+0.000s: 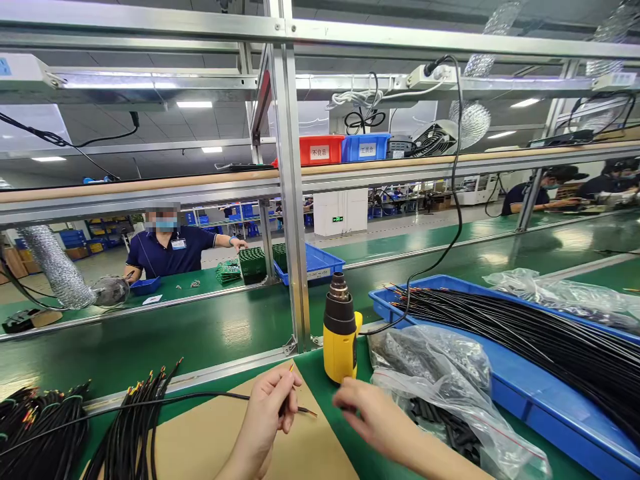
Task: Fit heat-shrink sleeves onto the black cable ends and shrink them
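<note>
My left hand (273,407) is closed above a brown cardboard sheet. A black cable (210,395) runs in from the left, passes through or behind its fingers and ends on the right in bare coloured wires. A small orange-yellow wire tip (291,368) sticks up from between my thumb and forefinger. My right hand (373,415) has bent fingers set apart, slightly blurred, with nothing seen in them. It is just in front of a yellow-and-black heat gun (340,340), which stands upright with its nozzle up. Beside it lies a clear zip bag (450,400) holding short black tubes.
Bundles of black cables (133,420) lie at left, partly on the cardboard (200,440). A blue tray (530,400) of long black cables fills the right side. A metal post (295,200) rises behind the heat gun; its cord hangs from above. A co-worker (173,250) sits across the line.
</note>
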Demonstrator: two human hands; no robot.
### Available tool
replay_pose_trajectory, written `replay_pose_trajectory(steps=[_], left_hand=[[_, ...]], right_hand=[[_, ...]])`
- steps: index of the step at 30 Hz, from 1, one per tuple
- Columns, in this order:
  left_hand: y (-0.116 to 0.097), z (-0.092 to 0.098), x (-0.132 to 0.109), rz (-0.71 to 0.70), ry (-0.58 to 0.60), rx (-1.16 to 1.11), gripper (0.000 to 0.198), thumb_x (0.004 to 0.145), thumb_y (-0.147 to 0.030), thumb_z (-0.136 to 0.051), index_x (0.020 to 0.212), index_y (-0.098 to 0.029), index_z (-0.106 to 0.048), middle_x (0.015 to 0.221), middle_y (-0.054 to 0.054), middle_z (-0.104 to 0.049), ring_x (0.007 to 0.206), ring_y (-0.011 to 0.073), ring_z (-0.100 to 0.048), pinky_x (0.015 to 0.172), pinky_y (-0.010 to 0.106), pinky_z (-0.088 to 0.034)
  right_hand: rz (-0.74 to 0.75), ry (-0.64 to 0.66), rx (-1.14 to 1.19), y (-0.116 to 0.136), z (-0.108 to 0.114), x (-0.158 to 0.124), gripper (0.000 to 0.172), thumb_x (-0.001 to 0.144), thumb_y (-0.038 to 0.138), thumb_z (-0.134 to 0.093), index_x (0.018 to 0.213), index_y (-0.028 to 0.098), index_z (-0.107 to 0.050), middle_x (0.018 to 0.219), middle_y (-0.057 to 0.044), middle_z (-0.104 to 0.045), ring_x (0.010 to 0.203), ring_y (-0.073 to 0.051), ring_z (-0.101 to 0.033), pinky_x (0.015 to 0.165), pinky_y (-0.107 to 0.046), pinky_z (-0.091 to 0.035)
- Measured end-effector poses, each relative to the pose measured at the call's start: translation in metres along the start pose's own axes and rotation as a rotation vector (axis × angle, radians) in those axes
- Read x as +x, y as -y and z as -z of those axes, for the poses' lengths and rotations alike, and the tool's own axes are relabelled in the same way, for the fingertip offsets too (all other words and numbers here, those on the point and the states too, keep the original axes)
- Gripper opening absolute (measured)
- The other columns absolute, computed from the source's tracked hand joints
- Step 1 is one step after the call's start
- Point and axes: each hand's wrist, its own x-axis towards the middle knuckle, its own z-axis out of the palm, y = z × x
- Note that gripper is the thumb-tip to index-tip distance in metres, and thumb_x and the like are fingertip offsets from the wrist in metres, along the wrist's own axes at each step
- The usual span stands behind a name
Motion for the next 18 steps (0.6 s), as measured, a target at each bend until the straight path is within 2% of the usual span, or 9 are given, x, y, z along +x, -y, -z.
replay_pose_trajectory(steps=[1,3,5,7,11,18], left_hand=[[0.001,0.0,0.0,-0.021,-0.01,0.022,0.035,0.073,-0.049,-0.052,0.073,-0.014,-0.051,0.047,-0.006,-0.046,0.03,0.0011,-0.03,0.035,0.016,-0.014],[0.001,-0.001,-0.002,-0.074,-0.03,0.079,0.036,0.075,-0.05,-0.05,0.073,-0.014,-0.05,0.047,-0.007,-0.046,0.03,0.0013,-0.029,0.034,0.016,-0.015],[0.001,-0.001,-0.003,-0.111,-0.057,0.141,0.037,0.076,-0.052,-0.047,0.073,-0.015,-0.049,0.047,-0.007,-0.044,0.03,0.0015,-0.027,0.033,0.016,-0.015],[0.0,-0.001,-0.005,-0.122,-0.087,0.187,0.039,0.076,-0.055,-0.045,0.071,-0.016,-0.048,0.046,-0.007,-0.042,0.031,0.0019,-0.026,0.033,0.016,-0.015],[-0.002,-0.002,-0.007,-0.122,-0.105,0.215,0.043,0.074,-0.059,-0.046,0.069,-0.016,-0.047,0.045,-0.008,-0.038,0.034,0.0033,-0.024,0.034,0.016,-0.015],[-0.003,-0.004,-0.009,-0.127,-0.096,0.257,0.041,0.077,-0.057,-0.044,0.068,-0.017,-0.048,0.047,-0.007,-0.037,0.037,0.0044,-0.026,0.036,0.017,-0.018]], right_hand=[[0.027,-0.072,0.181,0.012,0.008,0.007,0.02,0.07,0.008,-0.046,0.076,0.019,-0.061,0.076,-0.002,-0.058,0.073,-0.015,-0.053,0.064,-0.026,-0.04],[0.013,-0.146,0.603,0.035,0.021,0.024,0.008,0.071,0.021,-0.053,0.075,0.017,-0.058,0.071,-0.001,-0.055,0.067,-0.013,-0.051,0.058,-0.025,-0.042],[-0.023,-0.183,0.976,0.053,0.026,0.038,0.017,0.068,0.031,-0.061,0.073,0.016,-0.056,0.067,0.0,-0.052,0.063,-0.011,-0.049,0.053,-0.023,-0.044],[-0.076,-0.218,1.205,0.063,0.024,0.048,0.026,0.063,0.038,-0.067,0.069,0.015,-0.055,0.063,0.002,-0.05,0.06,-0.01,-0.048,0.051,-0.021,-0.044],[-0.168,-0.181,1.349,0.064,0.012,0.057,0.035,0.057,0.042,-0.072,0.065,0.014,-0.053,0.061,0.001,-0.054,0.06,-0.01,-0.054,0.05,-0.019,-0.044],[-0.189,-0.136,1.456,0.06,0.008,0.057,0.032,0.058,0.038,-0.073,0.067,0.013,-0.054,0.058,0.002,-0.056,0.057,-0.009,-0.057,0.049,-0.018,-0.044]])
